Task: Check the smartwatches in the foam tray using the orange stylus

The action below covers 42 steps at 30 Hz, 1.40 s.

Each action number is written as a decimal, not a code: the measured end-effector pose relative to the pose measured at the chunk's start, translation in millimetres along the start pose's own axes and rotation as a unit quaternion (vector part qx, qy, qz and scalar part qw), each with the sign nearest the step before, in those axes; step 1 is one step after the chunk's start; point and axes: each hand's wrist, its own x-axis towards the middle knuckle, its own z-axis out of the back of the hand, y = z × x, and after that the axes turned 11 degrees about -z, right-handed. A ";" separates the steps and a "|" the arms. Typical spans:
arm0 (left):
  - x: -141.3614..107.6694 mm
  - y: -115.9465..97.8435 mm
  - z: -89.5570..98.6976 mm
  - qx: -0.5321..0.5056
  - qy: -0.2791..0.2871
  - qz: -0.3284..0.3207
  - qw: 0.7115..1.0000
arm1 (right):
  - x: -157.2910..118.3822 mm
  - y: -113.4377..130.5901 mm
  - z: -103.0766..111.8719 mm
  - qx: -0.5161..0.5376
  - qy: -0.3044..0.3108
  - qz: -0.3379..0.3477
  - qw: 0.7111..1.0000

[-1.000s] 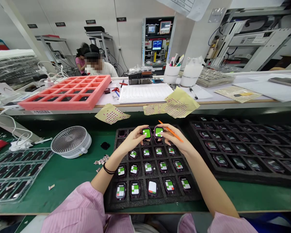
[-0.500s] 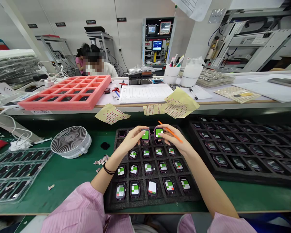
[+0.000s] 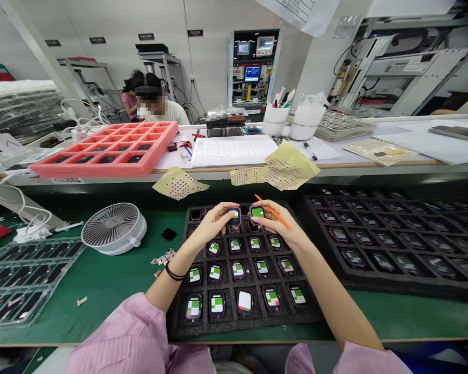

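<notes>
Above the far part of a black foam tray (image 3: 228, 323), my left hand (image 3: 215, 221) is closed on a smartwatch (image 3: 234, 217) with a lit screen, its thumb on the glass. Beside it my right hand (image 3: 277, 221) grips a second smartwatch (image 3: 257, 212), which shows green and white, the thumb at its lower edge. An orange pen (image 3: 273, 211) is also tucked in the right hand, slanting across the fingers. Below both hands, rows of smartwatches (image 3: 217, 303) lie in the tray's compartments, most with green and white screens, some with red patches.
On the right stands another black foam tray (image 3: 374, 278) with dark-screened watches. A round fan (image 3: 114, 228), small scraps (image 3: 164, 257) and clear plastic trays (image 3: 35, 278) lie left. A pink foam tray (image 3: 148, 165) rests on the shelf; yellow sticker sheets (image 3: 292, 166) hang over its edge.
The left watch's screen has gone from mostly green to darker with some white. The right hand's thumb has moved down on its watch, uncovering more of the screen. Both hands stay nearly in place.
</notes>
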 end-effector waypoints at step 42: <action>-7.9 -6.9 -9.0 0.300 0.024 -0.420 0.856 | -20.7 9.3 -12.8 0.062 0.166 -0.016 0.984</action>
